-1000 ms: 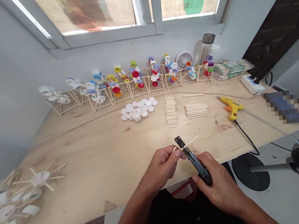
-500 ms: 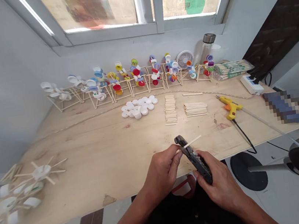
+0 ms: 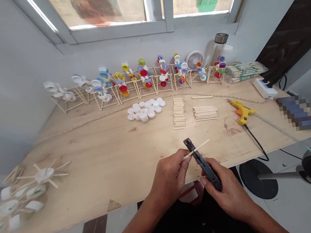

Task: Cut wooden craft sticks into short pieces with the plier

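Pinched between the thumb and fingers of my left hand (image 3: 170, 173) is a thin wooden stick (image 3: 203, 145), its free end pointing up and right. My right hand (image 3: 230, 187) is wrapped around the handles of black pliers (image 3: 206, 167), which look like wire strippers. The head of the pliers meets the stick just past my left fingertips. Whether the jaws bite into the wood I cannot make out. Beyond my hands lie a column of short cut sticks (image 3: 178, 112) and a stack of longer sticks (image 3: 205, 112).
White bottle caps (image 3: 146, 110) lie mid-table. Stick frames with coloured cap wheels (image 3: 144, 80) line the wall. A yellow glue gun (image 3: 241, 111) and power strip (image 3: 265, 88) are right; a spoked wheel (image 3: 44, 174) and a capped wheel (image 3: 8, 208) are left. A cord (image 3: 87, 123) crosses the table.
The pliers have turned slightly, showing a narrower side, and their head looks more closed around the stick. Both hands keep nearly the same place; the view has shifted a little.
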`<state>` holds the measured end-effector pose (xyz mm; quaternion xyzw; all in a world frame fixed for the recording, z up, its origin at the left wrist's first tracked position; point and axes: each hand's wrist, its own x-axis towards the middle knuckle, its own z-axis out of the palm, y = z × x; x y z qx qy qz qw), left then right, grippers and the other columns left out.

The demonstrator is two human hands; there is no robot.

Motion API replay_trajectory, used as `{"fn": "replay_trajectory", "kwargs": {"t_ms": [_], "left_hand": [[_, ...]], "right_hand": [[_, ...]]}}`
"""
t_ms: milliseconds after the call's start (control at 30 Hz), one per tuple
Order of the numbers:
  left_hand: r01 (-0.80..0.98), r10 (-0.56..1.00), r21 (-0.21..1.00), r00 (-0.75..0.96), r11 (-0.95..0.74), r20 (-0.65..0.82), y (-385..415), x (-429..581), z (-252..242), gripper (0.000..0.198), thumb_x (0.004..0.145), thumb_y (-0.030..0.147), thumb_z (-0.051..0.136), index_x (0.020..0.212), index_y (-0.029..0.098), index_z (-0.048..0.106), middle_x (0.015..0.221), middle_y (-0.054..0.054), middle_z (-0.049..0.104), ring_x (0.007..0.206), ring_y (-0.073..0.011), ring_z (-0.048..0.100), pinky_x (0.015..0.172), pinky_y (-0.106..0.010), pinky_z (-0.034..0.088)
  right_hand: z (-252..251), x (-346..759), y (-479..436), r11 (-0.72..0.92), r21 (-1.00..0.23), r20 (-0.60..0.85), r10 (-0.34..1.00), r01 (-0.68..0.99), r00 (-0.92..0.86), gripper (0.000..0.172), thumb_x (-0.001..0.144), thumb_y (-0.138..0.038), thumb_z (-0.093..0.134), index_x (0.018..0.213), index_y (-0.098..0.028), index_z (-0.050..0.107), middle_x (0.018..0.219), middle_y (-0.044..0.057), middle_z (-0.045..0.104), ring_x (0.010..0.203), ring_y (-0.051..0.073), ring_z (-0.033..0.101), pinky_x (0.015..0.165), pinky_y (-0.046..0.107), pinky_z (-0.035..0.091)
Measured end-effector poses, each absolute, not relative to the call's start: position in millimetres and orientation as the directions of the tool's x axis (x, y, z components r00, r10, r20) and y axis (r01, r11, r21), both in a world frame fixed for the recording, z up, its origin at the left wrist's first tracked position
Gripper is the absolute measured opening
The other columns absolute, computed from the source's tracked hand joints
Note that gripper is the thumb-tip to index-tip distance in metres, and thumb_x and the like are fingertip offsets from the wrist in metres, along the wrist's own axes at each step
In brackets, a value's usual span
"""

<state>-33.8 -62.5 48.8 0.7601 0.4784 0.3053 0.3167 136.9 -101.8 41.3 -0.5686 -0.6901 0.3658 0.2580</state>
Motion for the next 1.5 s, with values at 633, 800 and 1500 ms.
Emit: {"fn": "replay_trajectory", "kwargs": {"t_ms": [633,800,1500], "left_hand": [[0.473,0.921,0.831,0.374,-0.293,0.111,-62,-33,55,0.023,0.088,0.026,0.036,0.076,0.017,0.053,0.056,0.003,0.043,0.050,-0.0088,0.039,0.052,-0.019,0.032],[0.465,0.917,0.833,0.383,-0.298,0.114,-62,-32,54,0.023,0.088,0.027,0.037,0.077,0.017,0.054,0.056,0.003,0.044,0.050,-0.0089,0.038,0.051,-0.020,0.032],[0.167,0.898,0.982,0.440,-0.091,0.008,-55,-39,60,0.024,0.085,0.030,0.044,0.075,0.013,0.058,0.061,0.003,0.045,0.053,-0.0066,0.035,0.051,-0.017,0.031]], "right_hand": [[35,135,-109,0.094,-0.769,-0.035,0.982,0.632,-0.188,0.020,0.080,-0.019,0.047,0.100,-0.020,0.047,0.080,0.002,0.062,0.070,0.018,0.059,0.063,0.027,0.044],[32,135,-111,0.099,-0.733,-0.028,0.984,0.673,-0.176,0.014,0.082,-0.020,0.046,0.095,-0.020,0.048,0.073,0.001,0.062,0.066,0.018,0.059,0.059,0.026,0.042],[27,138,-106,0.191,-0.720,0.053,0.974,0.667,-0.221,0.016,0.080,-0.019,0.047,0.095,-0.021,0.049,0.077,0.001,0.061,0.068,0.018,0.059,0.061,0.026,0.043]]}}
